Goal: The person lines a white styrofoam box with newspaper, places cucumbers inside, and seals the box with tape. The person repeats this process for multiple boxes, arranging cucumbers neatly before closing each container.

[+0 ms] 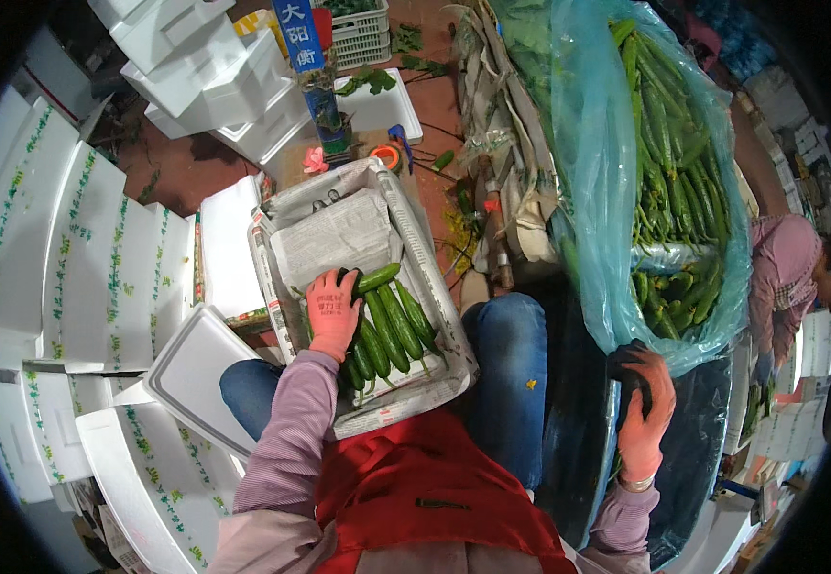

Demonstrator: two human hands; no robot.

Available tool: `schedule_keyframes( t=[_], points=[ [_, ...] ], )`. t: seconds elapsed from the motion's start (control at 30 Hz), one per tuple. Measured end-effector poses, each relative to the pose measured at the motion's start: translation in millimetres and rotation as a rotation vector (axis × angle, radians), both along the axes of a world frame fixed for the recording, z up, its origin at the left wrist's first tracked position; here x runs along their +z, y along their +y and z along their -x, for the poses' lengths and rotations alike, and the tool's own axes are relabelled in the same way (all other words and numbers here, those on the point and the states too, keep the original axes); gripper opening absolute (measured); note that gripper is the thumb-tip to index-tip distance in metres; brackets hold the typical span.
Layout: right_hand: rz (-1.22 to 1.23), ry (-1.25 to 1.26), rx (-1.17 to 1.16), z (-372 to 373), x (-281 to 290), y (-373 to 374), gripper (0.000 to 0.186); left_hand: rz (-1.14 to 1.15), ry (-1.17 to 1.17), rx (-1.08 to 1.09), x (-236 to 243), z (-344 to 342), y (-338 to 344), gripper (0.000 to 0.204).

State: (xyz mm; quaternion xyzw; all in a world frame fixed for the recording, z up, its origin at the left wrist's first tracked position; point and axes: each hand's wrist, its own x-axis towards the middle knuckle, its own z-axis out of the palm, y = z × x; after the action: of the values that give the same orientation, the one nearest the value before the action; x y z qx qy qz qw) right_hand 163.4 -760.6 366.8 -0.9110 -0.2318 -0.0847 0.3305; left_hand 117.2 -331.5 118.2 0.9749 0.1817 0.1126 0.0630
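Note:
My left hand (332,312), in a pink glove with dark fingertips, is closed around the end of a cucumber (378,277). That cucumber lies crosswise at the top of a row of cucumbers (389,330) in a newspaper-lined foam box (425,263) between my knees. A newspaper sheet (331,234) covers the box's far part. At my right, my right hand (647,411), gloved the same way, has its thumb apart from its curled fingers. Nothing shows in it. It is beside the near edge of a light-blue plastic bag (592,172) holding many cucumbers (678,182).
White foam boxes (86,249) are stacked at my left, with more (215,86) beyond. A white lid (200,378) leans by my left knee. An orange tape roll (386,157) lies past the box. A co-worker in pink (787,268) bends at far right.

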Motion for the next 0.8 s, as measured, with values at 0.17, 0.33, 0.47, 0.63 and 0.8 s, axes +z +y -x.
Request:
schedule_keyframes(
  t=[0.17,0.33,0.47,0.63,0.8],
  points=[
    [0.024,0.042,0.488,-11,-42,87,0.046,0.093,0.052,0.038,-12,3,-4,0.049],
    [0.411,0.183,0.763,-22,-159,231,0.058,0.019,0.019,0.012,-17,-2,5,0.044],
    [0.869,0.095,0.745,-15,-227,280,0.066,0.015,-0.071,0.004,-25,-4,7,0.042],
    [0.843,0.187,0.774,-15,-262,269,0.072,0.056,-0.095,0.025,-34,-3,7,0.042],
    [0.801,0.195,0.72,-4,-219,262,0.067,0.069,-0.09,0.027,-38,-5,7,0.042]
  ],
)
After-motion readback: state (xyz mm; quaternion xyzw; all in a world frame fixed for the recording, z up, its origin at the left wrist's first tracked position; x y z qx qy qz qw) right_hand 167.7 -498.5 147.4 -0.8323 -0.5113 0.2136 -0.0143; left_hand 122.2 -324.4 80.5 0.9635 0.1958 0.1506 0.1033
